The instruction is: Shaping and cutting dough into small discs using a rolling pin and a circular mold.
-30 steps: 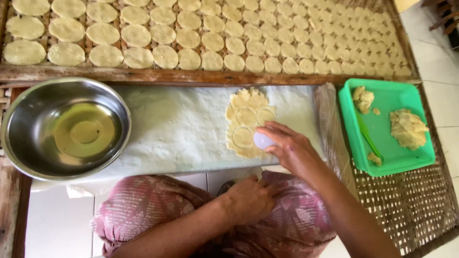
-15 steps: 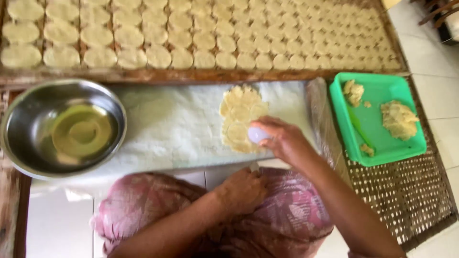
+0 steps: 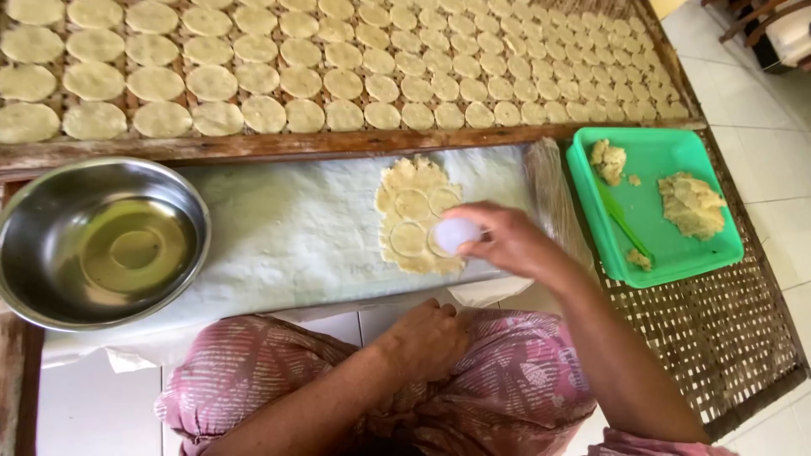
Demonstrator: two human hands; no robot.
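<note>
Surface: white cloth [image 3: 279,228] carrying our dough sheet [image 3: 404,196].
Right hand [image 3: 507,241]: fingers clamped on round cutter [image 3: 454,235].
Left hand [image 3: 427,338]: fingers curled together, resting on lap.

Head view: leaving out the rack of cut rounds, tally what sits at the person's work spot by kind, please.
Steel bowl: 1
Green tray: 1
Rolled dough sheet: 1
White round cutter, held in the right hand: 1
Green stick-like tool on the tray: 1
Total: 5
</note>
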